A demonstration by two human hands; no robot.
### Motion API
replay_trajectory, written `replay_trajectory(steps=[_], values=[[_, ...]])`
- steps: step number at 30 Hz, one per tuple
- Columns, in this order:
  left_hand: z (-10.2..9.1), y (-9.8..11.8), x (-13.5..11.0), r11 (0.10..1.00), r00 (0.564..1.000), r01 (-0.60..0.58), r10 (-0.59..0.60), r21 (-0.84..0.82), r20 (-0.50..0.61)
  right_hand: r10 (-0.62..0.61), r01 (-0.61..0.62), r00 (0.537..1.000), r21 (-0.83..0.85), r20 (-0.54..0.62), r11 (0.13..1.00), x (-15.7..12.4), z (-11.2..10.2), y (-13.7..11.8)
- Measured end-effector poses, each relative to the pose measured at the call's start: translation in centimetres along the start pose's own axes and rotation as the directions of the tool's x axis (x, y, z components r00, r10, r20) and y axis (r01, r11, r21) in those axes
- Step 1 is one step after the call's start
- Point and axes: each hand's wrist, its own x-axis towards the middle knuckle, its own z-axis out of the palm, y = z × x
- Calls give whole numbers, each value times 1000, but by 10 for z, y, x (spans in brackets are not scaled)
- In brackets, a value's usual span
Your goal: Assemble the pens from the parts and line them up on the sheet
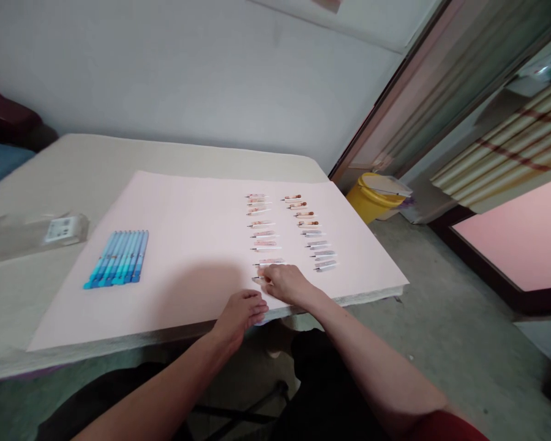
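My right hand (284, 283) is closed at the near end of the left column of slim patterned pens (262, 244), its fingers pinched over the lowest pen (257, 278). That pen's dark tip shows to the left of the fingers; the rest is hidden. My left hand (242, 311) rests at the near edge of the pink sheet, fingers loosely bent and nothing visible in them. To the right runs a second column, with brown-ended pens (304, 214) at the far part and greyish pens (322, 253) nearer me.
A row of blue pens (119, 257) lies side by side on the left of the pink sheet (188, 214). Farther left is a clear plastic bag (22, 239) with a white label. Beyond the table's right side stands a yellow bucket (370, 199); a wall closes the back.
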Motion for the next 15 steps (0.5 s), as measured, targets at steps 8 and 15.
replay_trajectory(steps=[8, 15], values=[[-3, 6, 8, 977, 999, -48, 48, -208, -6, -4, 27, 996, 260, -88, 965, -1, 3, -18], [-9, 16, 12, 946, 999, -27, 11, -322, -50, 145, -67, 972, 368, -187, 927, -7, -12, 21]])
